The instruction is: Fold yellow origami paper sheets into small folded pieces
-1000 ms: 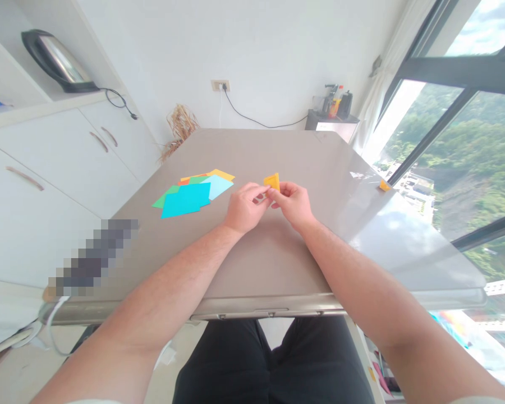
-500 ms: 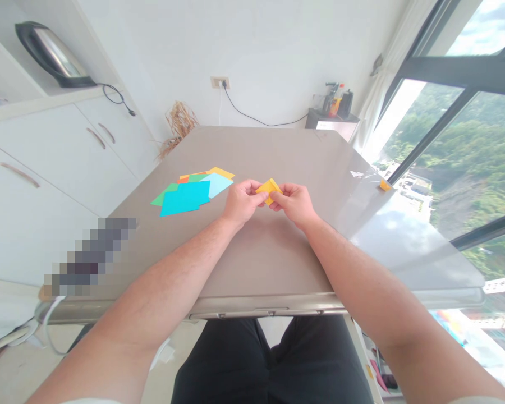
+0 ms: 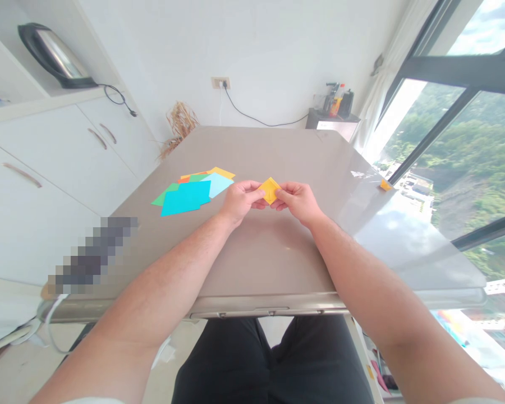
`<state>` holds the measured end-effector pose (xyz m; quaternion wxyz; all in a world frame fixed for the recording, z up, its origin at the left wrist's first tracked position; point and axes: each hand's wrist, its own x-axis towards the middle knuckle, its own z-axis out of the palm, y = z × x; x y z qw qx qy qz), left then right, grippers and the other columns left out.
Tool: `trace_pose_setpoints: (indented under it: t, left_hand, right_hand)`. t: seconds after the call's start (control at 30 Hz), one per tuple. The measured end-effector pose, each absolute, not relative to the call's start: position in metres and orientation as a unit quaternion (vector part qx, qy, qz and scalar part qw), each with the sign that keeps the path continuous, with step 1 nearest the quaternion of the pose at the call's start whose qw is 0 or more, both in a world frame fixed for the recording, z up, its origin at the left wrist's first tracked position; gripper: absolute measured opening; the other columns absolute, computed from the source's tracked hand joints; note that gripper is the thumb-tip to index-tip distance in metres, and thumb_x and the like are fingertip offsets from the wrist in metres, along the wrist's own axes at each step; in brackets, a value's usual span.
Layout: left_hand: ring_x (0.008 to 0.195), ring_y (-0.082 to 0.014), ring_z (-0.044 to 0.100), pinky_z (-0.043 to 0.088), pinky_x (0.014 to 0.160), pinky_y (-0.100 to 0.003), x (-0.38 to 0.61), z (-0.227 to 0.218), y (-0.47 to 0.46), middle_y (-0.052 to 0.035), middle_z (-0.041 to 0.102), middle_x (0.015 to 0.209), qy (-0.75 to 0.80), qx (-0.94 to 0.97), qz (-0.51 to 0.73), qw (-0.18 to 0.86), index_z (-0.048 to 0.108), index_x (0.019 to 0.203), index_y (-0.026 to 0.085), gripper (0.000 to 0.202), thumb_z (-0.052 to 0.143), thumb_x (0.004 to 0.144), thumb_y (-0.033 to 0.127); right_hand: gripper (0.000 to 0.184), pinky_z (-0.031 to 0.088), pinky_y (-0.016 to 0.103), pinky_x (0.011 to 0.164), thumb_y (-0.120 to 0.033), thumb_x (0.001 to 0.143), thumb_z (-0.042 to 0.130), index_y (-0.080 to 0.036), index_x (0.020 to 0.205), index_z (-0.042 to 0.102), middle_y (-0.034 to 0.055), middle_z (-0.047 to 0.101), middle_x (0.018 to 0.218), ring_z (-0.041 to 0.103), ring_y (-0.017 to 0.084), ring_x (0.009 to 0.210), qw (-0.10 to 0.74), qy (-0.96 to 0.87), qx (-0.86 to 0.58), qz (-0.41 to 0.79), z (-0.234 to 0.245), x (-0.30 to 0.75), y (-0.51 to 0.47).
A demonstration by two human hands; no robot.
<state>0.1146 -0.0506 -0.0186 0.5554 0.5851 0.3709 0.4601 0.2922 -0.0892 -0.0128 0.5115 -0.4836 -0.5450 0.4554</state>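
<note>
A small folded yellow paper [image 3: 270, 189] is held just above the grey table [image 3: 269, 252], its flat diamond face toward me. My left hand [image 3: 239, 199] pinches its left corner and my right hand [image 3: 298, 201] pinches its right corner. Both hands have their fingers closed on the paper. A loose fan of coloured paper squares [image 3: 191, 191] in teal, green, pale blue, orange and yellow lies on the table to the left of my left hand.
A small orange scrap [image 3: 385, 184] lies near the table's right edge by the window. White cabinets [image 3: 46, 179] stand on the left with a kettle [image 3: 54, 56] on the shelf. A small stand with bottles [image 3: 334, 109] sits beyond the table's far end.
The yellow paper stood upright between my fingertips and has been turned and flattened so its diamond face shows. Both hands stayed in the same spot.
</note>
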Motion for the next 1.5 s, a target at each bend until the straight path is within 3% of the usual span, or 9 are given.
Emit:
trace_pose_setpoints:
  t: [0.33, 0.67, 1.03, 1.23, 1.5]
  left_hand:
    - [0.067, -0.0188, 0.073, 0.06, 0.067, -0.035, 0.114, -0.017, -0.049, -0.0051, 0.078, 0.083, 0.379, 0.562, 0.48, 0.557, 0.076, 0.094, 0.017, 0.029, 0.08, 0.068, 0.028]
    - [0.071, -0.0192, 0.074, 0.062, 0.074, -0.037, 0.112, -0.014, -0.052, -0.0048, 0.078, 0.08, 0.357, 0.545, 0.476, 0.591, 0.075, 0.085, 0.017, 0.016, 0.071, 0.07, 0.019]
    - [0.071, -0.0193, 0.073, 0.061, 0.07, -0.035, 0.115, -0.014, -0.055, -0.0041, 0.075, 0.076, 0.361, 0.551, 0.495, 0.566, 0.071, 0.081, 0.016, 0.014, 0.072, 0.071, 0.025]
    - [0.071, -0.0165, 0.07, 0.06, 0.066, -0.031, 0.119, -0.02, -0.052, -0.0013, 0.072, 0.077, 0.37, 0.596, 0.543, 0.461, 0.069, 0.083, 0.018, 0.018, 0.079, 0.07, 0.027]
    - [0.073, -0.0166, 0.07, 0.057, 0.071, -0.031, 0.118, -0.025, -0.049, -0.0024, 0.075, 0.08, 0.379, 0.664, 0.511, 0.393, 0.073, 0.091, 0.019, 0.022, 0.079, 0.074, 0.032]
  right_hand:
    - [0.027, 0.061, 0.034, 0.074, -0.035, 0.077, 0.078, -0.023, 0.102, 0.081, 0.0033, 0.079, 0.087, 0.073, 0.017, 0.074, 0.54, -0.546, -0.424, 0.48, -0.016, 0.296, -0.089]
    - [0.022, 0.061, 0.037, 0.076, -0.024, 0.069, 0.076, -0.022, 0.09, 0.083, 0.004, 0.078, 0.077, 0.074, 0.019, 0.073, 0.546, -0.512, -0.409, 0.521, -0.014, 0.3, -0.09]
    - [0.019, 0.061, 0.037, 0.078, -0.022, 0.068, 0.073, -0.021, 0.085, 0.083, 0.0041, 0.078, 0.078, 0.074, 0.02, 0.076, 0.543, -0.527, -0.412, 0.507, -0.01, 0.297, -0.094]
    - [0.039, 0.061, 0.037, 0.077, -0.035, 0.074, 0.08, -0.022, 0.111, 0.076, 0.0035, 0.079, 0.085, 0.075, 0.02, 0.079, 0.54, -0.541, -0.447, 0.465, -0.011, 0.295, -0.094]
    - [0.026, 0.06, 0.032, 0.071, -0.041, 0.072, 0.085, -0.019, 0.081, 0.074, 0.005, 0.077, 0.078, 0.072, 0.018, 0.075, 0.537, -0.543, -0.477, 0.435, -0.015, 0.292, -0.089]
